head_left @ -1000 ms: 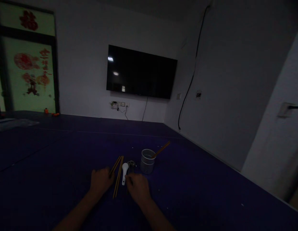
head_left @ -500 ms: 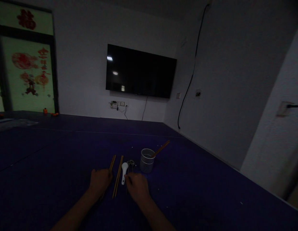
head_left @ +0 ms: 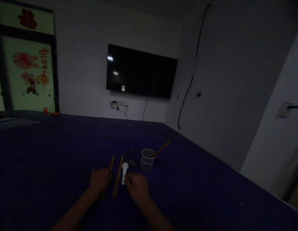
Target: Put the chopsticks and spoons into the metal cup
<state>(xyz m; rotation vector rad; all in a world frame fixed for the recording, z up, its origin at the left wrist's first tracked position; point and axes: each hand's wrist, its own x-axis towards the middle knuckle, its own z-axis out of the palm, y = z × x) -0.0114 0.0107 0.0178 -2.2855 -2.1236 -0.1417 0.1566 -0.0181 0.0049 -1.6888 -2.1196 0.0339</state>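
Note:
My left hand (head_left: 100, 180) is closed around a pair of wooden chopsticks (head_left: 112, 163), whose ends show above and below the fingers. Right of that pair lies another pair of chopsticks (head_left: 118, 176), side by side on the dark purple surface. A white soup spoon (head_left: 124, 167) rests beside them, bowl pointing away from me. My right hand (head_left: 137, 186) is curled next to the spoon's handle, over thin metal utensils (head_left: 131, 163) whose lower parts it hides. What its fingers grip cannot be made out. A grey metal cup (head_left: 147, 163) stands beyond, with wooden chopsticks (head_left: 162, 148) leaning in it.
The purple surface (head_left: 187, 179) reaches to the walls, with small white specks on it. A plastic sheet (head_left: 16, 124) and orange items (head_left: 45, 110) lie at the far left. A television (head_left: 141, 72) hangs on the back wall; a black cable (head_left: 187, 93) runs down the right wall.
My left hand's chopsticks have swung from slanting toward the middle pair to lying nearly parallel, a little apart on its left. My right hand has stayed in place.

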